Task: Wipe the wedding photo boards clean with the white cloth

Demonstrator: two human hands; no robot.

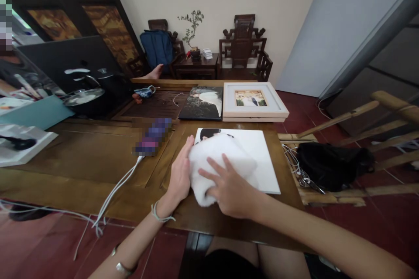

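Observation:
A white cloth [218, 162] lies bunched on a white photo print [258, 157] on the wooden table [91, 157]. My right hand [229, 187] rests flat on top of the cloth, fingers spread. My left hand [180, 174] presses against the cloth's left side with its fingers together and straight. The print shows a dark-haired figure at its top left, mostly covered by the cloth.
A framed photo [253, 100] and a dark canvas print [203, 103] lie farther back. A blurred device [152, 136] with a white cable [114, 194] sits left. A black bag [330, 163] rests on a bamboo chair [360, 139] to the right. Chairs stand against the wall.

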